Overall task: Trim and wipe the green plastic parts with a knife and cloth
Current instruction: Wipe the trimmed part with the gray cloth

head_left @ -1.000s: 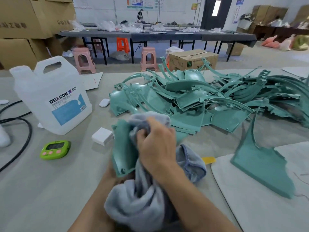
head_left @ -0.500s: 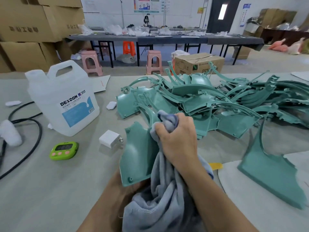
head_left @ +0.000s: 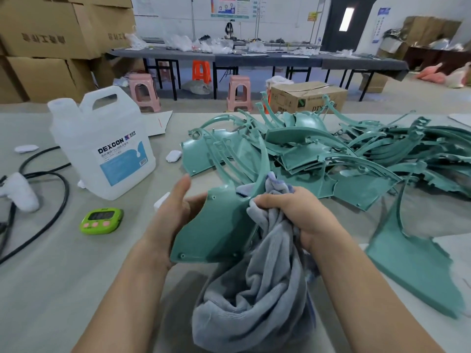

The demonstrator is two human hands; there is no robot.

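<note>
A green plastic part (head_left: 216,225) with a long curved arm is held up in front of me. My left hand (head_left: 175,207) holds it from behind at its left edge, thumb raised above the rim. My right hand (head_left: 295,212) grips a bunched grey-blue cloth (head_left: 254,296) against the part's right side; the cloth hangs down to the table. A big pile of green parts (head_left: 318,154) lies behind. One more green part (head_left: 413,263) lies on a white mat at the right. No knife is in view.
A white DEXCON jug (head_left: 102,146) stands at the left, with a green timer (head_left: 102,221) in front of it and black cables (head_left: 51,200) further left. Small white pieces (head_left: 173,156) lie on the grey table. Cardboard boxes, stools and tables stand beyond.
The part has turned so its flat face shows and my left hand has come into view behind it. My right hand with the cloth has shifted to the part's right side.
</note>
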